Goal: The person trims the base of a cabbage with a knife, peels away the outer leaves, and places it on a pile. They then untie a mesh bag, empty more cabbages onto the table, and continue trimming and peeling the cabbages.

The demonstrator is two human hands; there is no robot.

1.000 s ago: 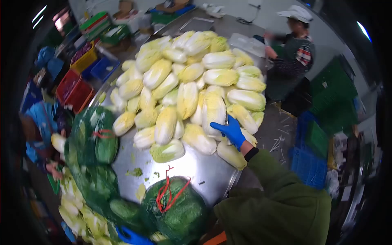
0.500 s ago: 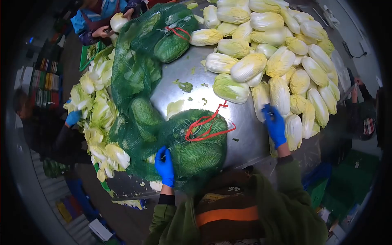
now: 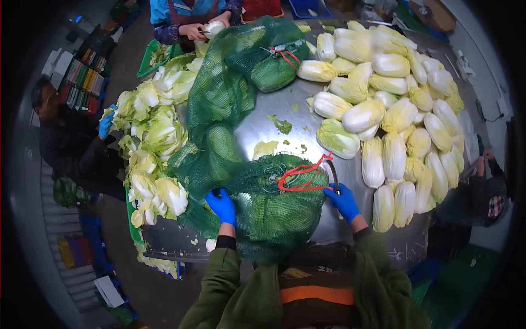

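My left hand (image 3: 222, 207), in a blue glove, closes on the green mesh bag (image 3: 219, 143) at its near left side. Large green cabbages (image 3: 274, 215) fill the near part of this bag, and red string (image 3: 298, 180) lies loose over its gathered top. At the bag's right edge, my blue-gloved right hand (image 3: 344, 203) is closed on a thin, dark, curved knife (image 3: 333, 174), its blade pointing away from me beside the string. Part of the knife's handle is hidden by the fingers.
Trimmed Chinese cabbages (image 3: 394, 148) are piled on the right of the metal table (image 3: 263, 123). Loose outer leaves (image 3: 156, 142) are heaped on the left. A co-worker's hands (image 3: 200, 30) hold a cabbage at the far side; another person (image 3: 71, 137) stands left.
My right hand has come left from the cabbage pile to the bag's string, knife in hand. My left hand has moved onto the mesh. The view has shifted, so the table shows more fully.
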